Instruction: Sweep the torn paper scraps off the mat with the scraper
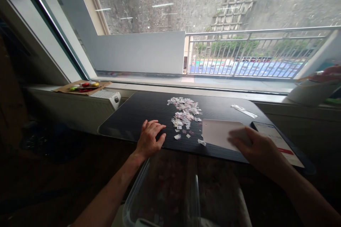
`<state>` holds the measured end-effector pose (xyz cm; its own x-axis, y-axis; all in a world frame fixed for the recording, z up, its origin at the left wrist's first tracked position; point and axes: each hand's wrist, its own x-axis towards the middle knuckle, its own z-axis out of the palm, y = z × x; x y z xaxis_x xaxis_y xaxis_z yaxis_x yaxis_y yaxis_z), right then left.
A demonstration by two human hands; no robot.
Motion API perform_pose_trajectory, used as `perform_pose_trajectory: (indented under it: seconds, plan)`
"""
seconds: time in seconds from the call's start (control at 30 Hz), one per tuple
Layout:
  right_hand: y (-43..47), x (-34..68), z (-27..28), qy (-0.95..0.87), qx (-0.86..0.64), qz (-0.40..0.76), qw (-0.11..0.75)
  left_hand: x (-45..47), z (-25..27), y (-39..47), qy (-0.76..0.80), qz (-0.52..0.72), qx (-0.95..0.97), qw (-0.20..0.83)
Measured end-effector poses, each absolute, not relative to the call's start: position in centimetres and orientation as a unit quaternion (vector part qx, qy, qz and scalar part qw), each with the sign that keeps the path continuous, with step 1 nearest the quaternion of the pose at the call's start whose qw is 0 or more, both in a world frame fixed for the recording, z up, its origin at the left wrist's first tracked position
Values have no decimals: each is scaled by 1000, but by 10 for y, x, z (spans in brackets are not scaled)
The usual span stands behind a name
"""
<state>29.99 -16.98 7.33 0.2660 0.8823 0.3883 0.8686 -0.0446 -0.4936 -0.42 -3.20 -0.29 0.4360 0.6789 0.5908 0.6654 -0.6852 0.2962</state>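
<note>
My right hand (pixel 253 143) grips the right end of a flat, pale plastic scraper (pixel 218 133) with a small hole near one corner. Its fingertips are smeared by motion. The scraper is low over the dark table, just right of a heap of small white paper scraps (pixel 185 111). One loose scrap (pixel 201 142) lies by the scraper's lower left corner. On the table's near edge, left of the heap, my left hand (pixel 151 138) rests palm down, fingers apart, holding nothing.
The black table (pixel 128 117) stands against a window sill. A tablet (pixel 277 142) and a clear plastic strip (pixel 243 111) lie at the right. Below the near edge sits a clear plastic bin (pixel 135 191). Cardboard with colourful items (pixel 85 85) is on the left sill, above a radiator (pixel 106 95).
</note>
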Motion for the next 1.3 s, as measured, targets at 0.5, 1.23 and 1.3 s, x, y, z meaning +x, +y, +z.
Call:
perform_pose_trajectory:
  seconds: [0.5,1.23,1.3]
  plan:
    - [-163,290,75,-585,-715,26,381,-4,-3,-32,395,354,848,15]
    - [-146,280,45,-584,-680,135,422,-4,-3,-33,399,350,848,15]
    - [-147,282,42,-570,-669,161,449,-4,-3,-32,400,350,847,14]
